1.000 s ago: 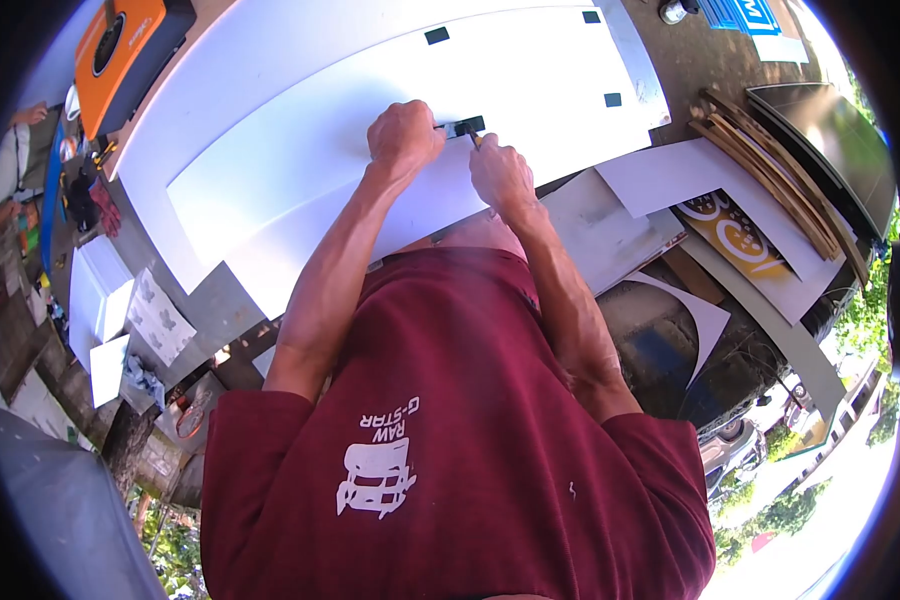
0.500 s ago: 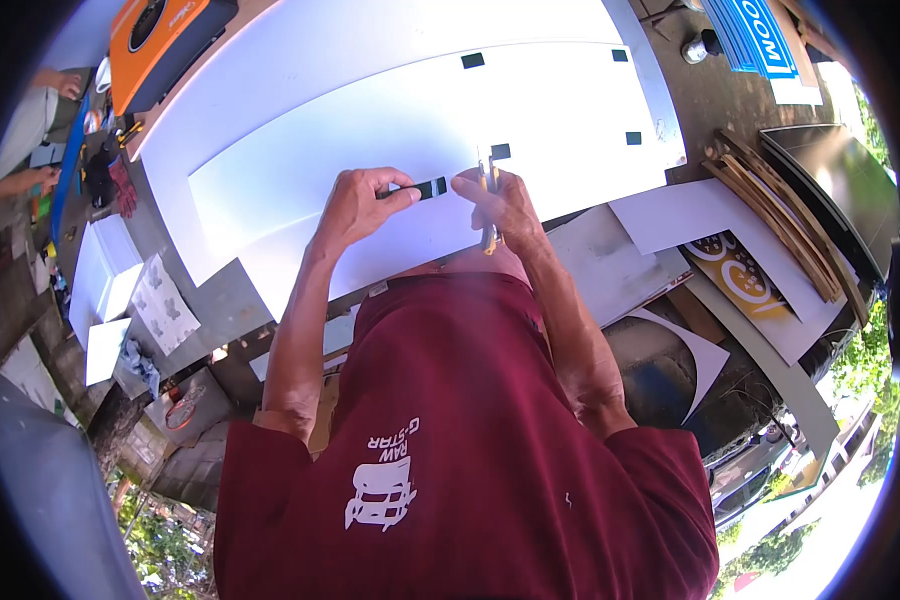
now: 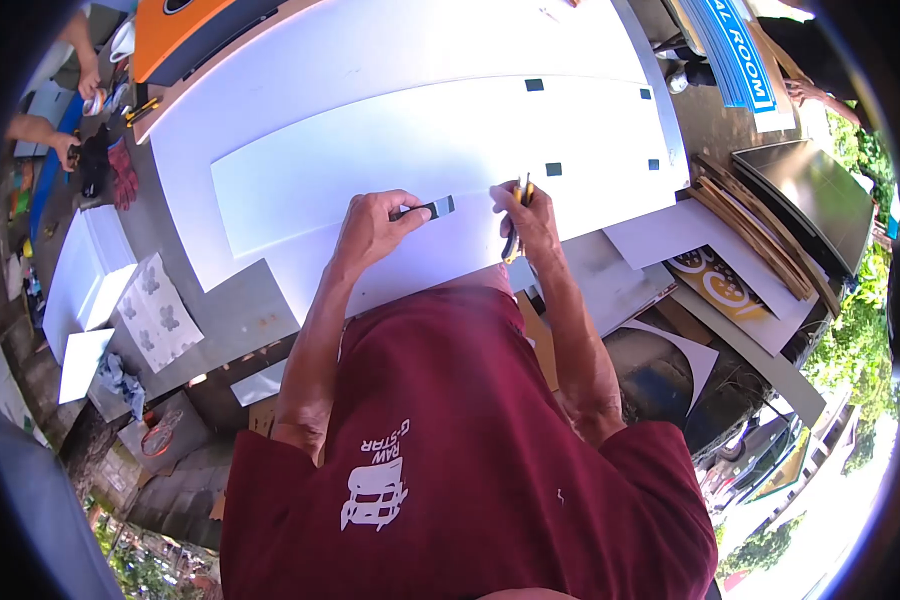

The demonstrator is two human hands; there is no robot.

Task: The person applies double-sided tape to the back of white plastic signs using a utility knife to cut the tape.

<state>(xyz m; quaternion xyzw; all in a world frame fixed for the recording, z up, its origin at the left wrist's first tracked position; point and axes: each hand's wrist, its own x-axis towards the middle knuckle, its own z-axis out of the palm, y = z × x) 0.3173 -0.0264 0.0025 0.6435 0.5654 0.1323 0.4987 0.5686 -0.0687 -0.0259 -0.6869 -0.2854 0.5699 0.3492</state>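
Observation:
Pinched between the thumb and fingers of my left hand (image 3: 372, 228) is a short strip of dark tape (image 3: 442, 207), its free end pointing right with a paler patch near the tip. My right hand (image 3: 532, 220) is closed around yellow-and-black scissors (image 3: 514, 245), whose tips point up, away from my body; the fingers partly hide them. A gap separates this hand from the strip. Both hands are above a long white sheet (image 3: 370, 150). Dark tape squares (image 3: 554, 169) are stuck on its right part, in two rows.
A larger white board (image 3: 300, 90) lies beneath the sheet. An orange machine (image 3: 195, 40) stands at the upper left. Another person's hands (image 3: 60, 145) are at the far left, near a red glove (image 3: 122, 175). Wood strips (image 3: 755, 235) and board offcuts (image 3: 660, 235) lie to the right.
The view has shifted, so the tape squares appear farther right and lower. My right hand has drawn slightly away from the strip, and the scissors have turned in it. My left hand still holds the strip.

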